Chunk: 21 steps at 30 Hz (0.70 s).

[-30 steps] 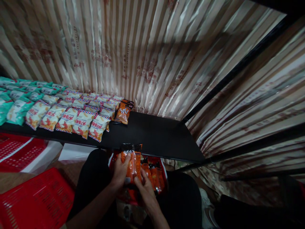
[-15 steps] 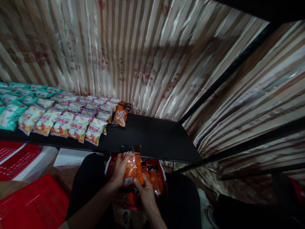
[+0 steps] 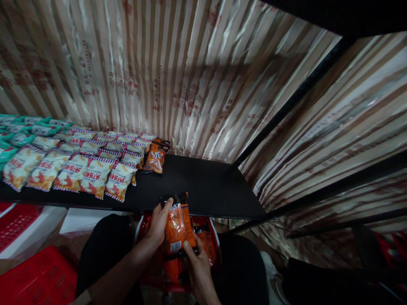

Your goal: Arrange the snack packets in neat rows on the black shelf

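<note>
Between my two hands is an orange and black snack bag [image 3: 178, 226], tilted, its seam and barcode side facing me. My left hand [image 3: 160, 222] grips its upper left edge, thumb on the front. Down at the lower right corner, my right hand [image 3: 194, 252] pinches it with the thumb in front. Beneath lies a red basket [image 3: 219, 243] with a pale rim, between my knees, holding more orange bags [image 3: 208, 245]. Another orange bag [image 3: 155, 156] stands on the black shelf [image 3: 203, 182], at the right end of rows of white shrimp-print snack bags [image 3: 95, 176].
Green snack bags [image 3: 19, 137] fill the shelf's far left. A red crate [image 3: 38, 277] sits on the floor at lower left, near a red and white container [image 3: 22, 228]. Black metal poles [image 3: 295, 93] and a striped curtain [image 3: 190, 76] border the shelf.
The view has shifted, so the shelf and its bags appear farther left and slightly lower. Both hands keep hold of the orange snack bag, whose barcode end shows more plainly now.
</note>
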Each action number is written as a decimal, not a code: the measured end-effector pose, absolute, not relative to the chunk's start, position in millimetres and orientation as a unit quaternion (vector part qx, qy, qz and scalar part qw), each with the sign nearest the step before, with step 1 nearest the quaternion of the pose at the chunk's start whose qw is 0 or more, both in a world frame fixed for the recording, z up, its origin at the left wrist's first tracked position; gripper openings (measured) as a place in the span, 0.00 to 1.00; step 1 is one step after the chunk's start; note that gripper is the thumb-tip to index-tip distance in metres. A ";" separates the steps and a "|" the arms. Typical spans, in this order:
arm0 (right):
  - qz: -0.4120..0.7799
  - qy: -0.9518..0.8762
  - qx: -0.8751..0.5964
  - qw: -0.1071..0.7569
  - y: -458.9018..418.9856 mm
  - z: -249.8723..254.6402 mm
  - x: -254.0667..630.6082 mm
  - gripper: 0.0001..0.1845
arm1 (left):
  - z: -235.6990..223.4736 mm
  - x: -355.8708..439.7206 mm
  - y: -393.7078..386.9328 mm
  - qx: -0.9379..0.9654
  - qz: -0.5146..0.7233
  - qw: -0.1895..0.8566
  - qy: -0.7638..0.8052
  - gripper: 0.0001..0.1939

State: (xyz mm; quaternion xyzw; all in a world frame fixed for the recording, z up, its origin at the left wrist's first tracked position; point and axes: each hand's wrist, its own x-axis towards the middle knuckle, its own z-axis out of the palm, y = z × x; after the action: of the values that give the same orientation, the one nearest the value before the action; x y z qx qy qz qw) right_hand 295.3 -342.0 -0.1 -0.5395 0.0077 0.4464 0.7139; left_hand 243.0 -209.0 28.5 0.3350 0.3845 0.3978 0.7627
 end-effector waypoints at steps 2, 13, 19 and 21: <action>0.431 0.030 -0.522 0.735 -338.3 6.1 293.6 0.46 | 31.8 246.7 -205.5 0.335 0.406 0.752 0.397 0.26; 0.456 0.072 -0.461 0.758 -327.8 22.5 291.5 0.46 | 30.6 260.0 -188.3 0.348 0.388 0.744 0.419 0.25; 0.445 0.079 -0.484 0.749 -311.5 26.1 289.6 0.46 | 31.6 253.0 -171.9 0.403 0.366 0.714 0.442 0.24; 0.447 0.082 -0.486 0.746 -306.7 26.5 288.9 0.44 | 34.8 248.2 -162.9 0.443 0.393 0.671 0.447 0.21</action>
State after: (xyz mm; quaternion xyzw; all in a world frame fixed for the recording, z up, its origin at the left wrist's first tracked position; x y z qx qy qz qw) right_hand 288.9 -306.7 26.5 -0.4860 0.0824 0.4475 0.7461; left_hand 248.2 -162.9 34.8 0.4428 0.4468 0.3931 0.6707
